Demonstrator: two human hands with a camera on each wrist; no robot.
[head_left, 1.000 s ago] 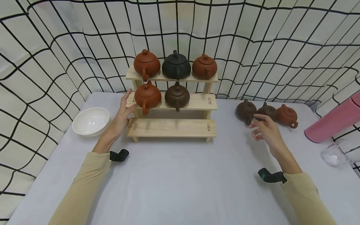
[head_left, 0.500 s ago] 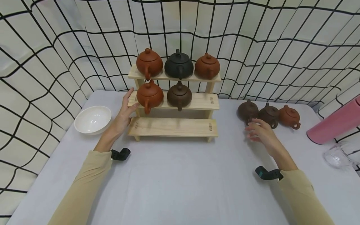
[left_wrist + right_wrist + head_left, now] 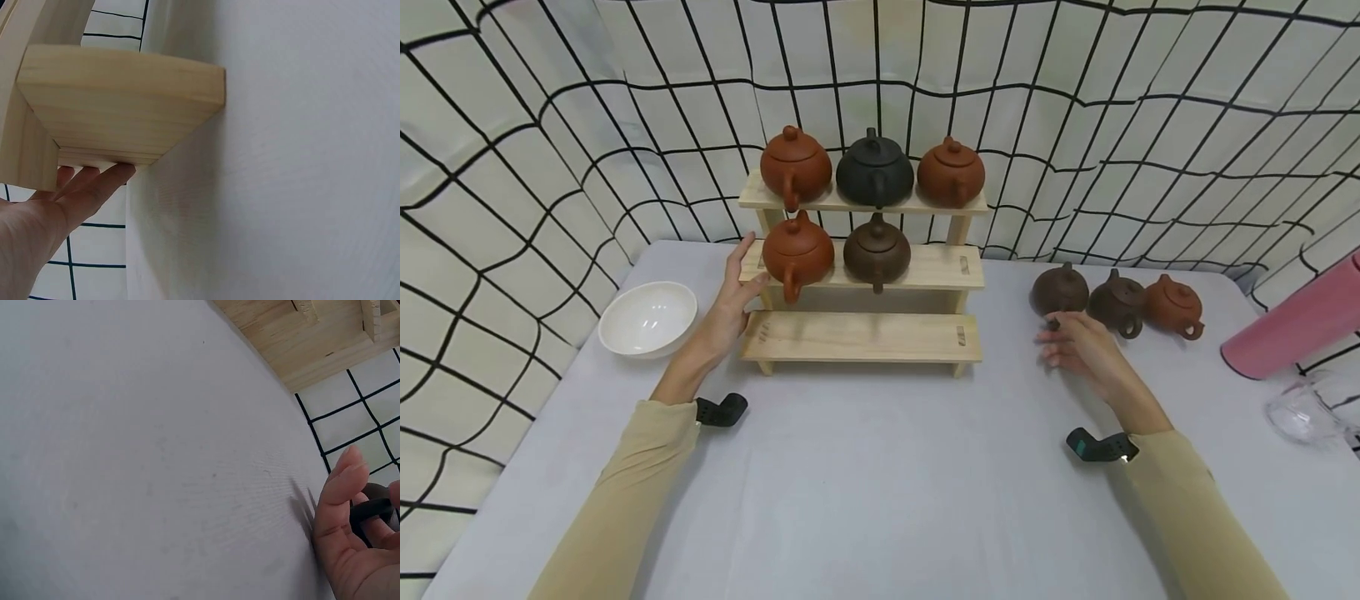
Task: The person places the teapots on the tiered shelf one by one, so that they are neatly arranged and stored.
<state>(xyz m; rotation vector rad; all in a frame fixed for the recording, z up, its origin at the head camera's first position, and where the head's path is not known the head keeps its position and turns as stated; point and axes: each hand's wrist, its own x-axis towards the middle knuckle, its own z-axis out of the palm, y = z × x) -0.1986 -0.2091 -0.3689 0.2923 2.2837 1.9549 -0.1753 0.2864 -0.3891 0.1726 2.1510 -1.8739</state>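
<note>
A three-tier wooden display stand (image 3: 857,337) carries several small clay teapots on its upper two shelves. My left hand (image 3: 722,317) grips the stand's left end, thumb at the front of the middle shelf; in the left wrist view its fingers (image 3: 100,187) reach behind the wood. To the right on the table, a dark brown teapot (image 3: 1060,287) leads a row of three. My right hand (image 3: 1086,350) holds this teapot by its dark handle (image 3: 370,511), which shows between the curled fingers. The hand partly hides the handle in the head view.
Close beside the held pot sit another brown teapot (image 3: 1116,302) and a reddish one (image 3: 1172,307). A pink bottle (image 3: 1292,317) and a clear glass vessel (image 3: 1303,408) are farther right. A white bowl (image 3: 647,319) stands left; black wire mesh (image 3: 1037,92) surrounds the back.
My right hand has moved slightly left and closed its fingers on the dark brown teapot's handle. The left hand keeps its place on the stand. The head view has shifted slightly.
</note>
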